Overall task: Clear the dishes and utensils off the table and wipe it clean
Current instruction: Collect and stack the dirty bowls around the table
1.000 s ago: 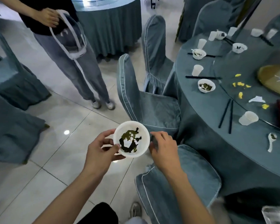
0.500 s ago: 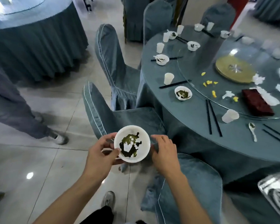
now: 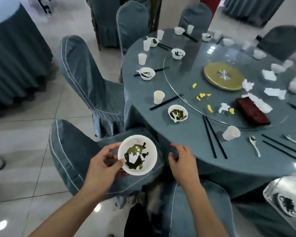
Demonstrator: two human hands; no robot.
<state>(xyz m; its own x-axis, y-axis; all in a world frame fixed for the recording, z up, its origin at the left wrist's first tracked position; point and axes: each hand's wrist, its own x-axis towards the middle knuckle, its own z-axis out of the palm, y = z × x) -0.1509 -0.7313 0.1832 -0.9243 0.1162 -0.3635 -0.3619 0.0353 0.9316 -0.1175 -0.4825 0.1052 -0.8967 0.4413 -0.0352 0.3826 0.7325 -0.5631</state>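
Round banquet surface (image 3: 143, 93) w/ blue-grey cloth sits far right, littered w/ bowls, cups, chopsticks. We hold a white bowl (image 3: 137, 154) over the near chair (image 3: 70, 151), off the surface. Left hand (image 3: 102, 165) fingers clamped on its rim, thumb on top; right hand (image 3: 181, 161) loose, fingers apart, gripping nothing. Bowl looks smooth, glossy, shallow, w/ dark green leftovers, prob. wet. We should keep it level, then stack it w/ the next bowl (image 3: 177, 113), spoon inside.

White bowl (image 3: 137, 154) smeared with dark green leftovers, sitting level off the table (image 3: 152, 130), more bowls, cups, chopsticks lying there
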